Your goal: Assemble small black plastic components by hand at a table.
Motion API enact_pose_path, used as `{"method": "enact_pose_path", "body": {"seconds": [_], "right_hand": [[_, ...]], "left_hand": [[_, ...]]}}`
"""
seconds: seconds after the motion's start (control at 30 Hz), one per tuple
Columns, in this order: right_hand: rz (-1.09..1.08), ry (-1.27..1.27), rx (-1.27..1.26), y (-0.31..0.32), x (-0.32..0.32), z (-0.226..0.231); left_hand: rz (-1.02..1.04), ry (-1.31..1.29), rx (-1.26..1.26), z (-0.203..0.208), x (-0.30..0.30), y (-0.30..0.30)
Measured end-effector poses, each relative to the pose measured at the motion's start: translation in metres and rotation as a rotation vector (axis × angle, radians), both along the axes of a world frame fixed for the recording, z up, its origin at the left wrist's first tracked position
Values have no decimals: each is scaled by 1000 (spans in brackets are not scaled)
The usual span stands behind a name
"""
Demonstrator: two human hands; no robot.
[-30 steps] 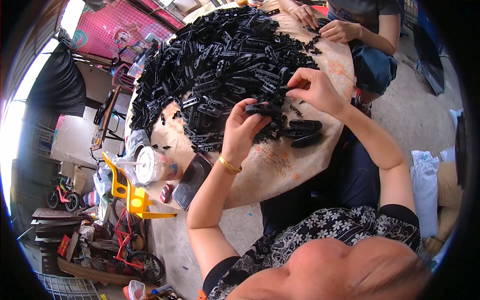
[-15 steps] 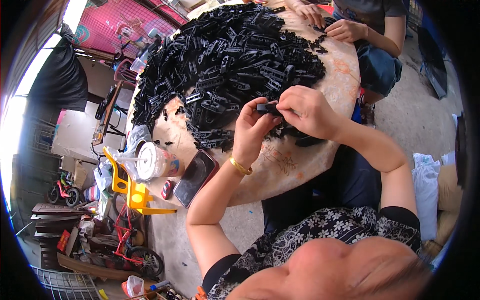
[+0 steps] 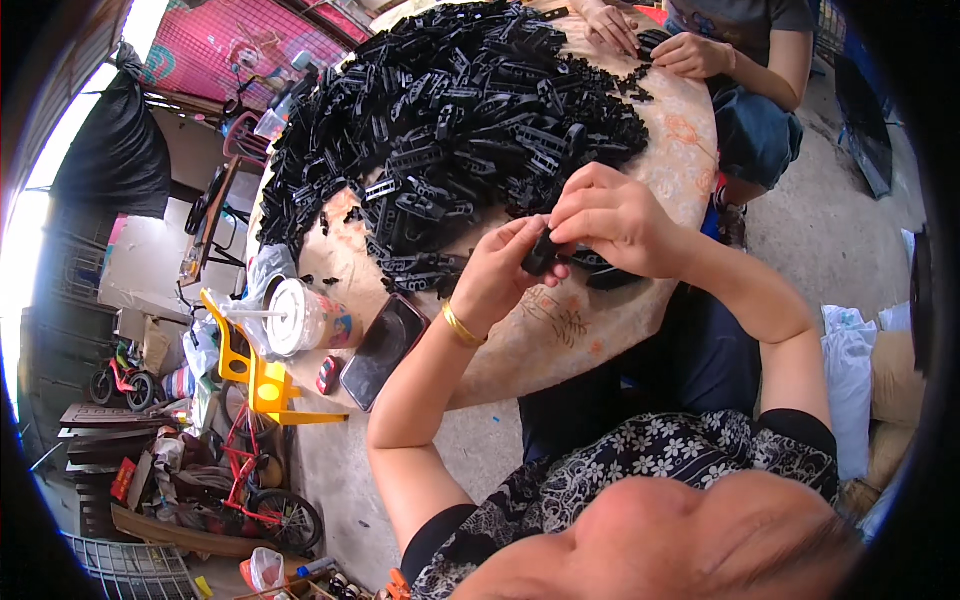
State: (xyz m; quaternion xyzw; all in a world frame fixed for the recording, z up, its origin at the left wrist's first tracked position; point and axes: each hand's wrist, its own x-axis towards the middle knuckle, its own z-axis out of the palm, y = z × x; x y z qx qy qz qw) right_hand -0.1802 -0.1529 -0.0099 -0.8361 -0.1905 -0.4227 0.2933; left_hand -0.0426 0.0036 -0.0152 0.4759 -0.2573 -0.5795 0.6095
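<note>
Over the near part of the round table, my left hand (image 3: 500, 272) is closed on a small black plastic part (image 3: 541, 254), which tilts downward between thumb and fingers. My right hand (image 3: 618, 222) pinches at the upper end of that same part; whether a second tiny piece sits in its fingertips is hidden. Just beyond my hands spreads a big heap of black plastic parts (image 3: 440, 130), long slotted pieces mixed with smaller ones. A few dark parts (image 3: 608, 275) lie below my right wrist.
Left of my left forearm lie a phone (image 3: 385, 350), a lidded cup with a straw (image 3: 290, 318) and a small red-black object (image 3: 327, 375). A yellow stool (image 3: 268, 390) stands by the table (image 3: 560, 360). Across it, another person's hands (image 3: 690, 55) handle black parts.
The black part in my left hand has turned from lying level to tilting down, and both hands have shifted slightly. The other person's hands have moved a little.
</note>
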Motion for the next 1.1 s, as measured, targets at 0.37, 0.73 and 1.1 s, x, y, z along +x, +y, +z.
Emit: {"method": "enact_pose_path", "body": {"seconds": [0.37,0.73,1.1], "right_hand": [[-50,32,-250,-7,-8,0],[-56,479,207,-5,-17,1],[-364,667,80,-44,-9,-22]], "left_hand": [[-123,-328,2,16,0,7],[121,-1202,-112,13,-26,6],[-86,-1577,-377,4,-50,5]]}}
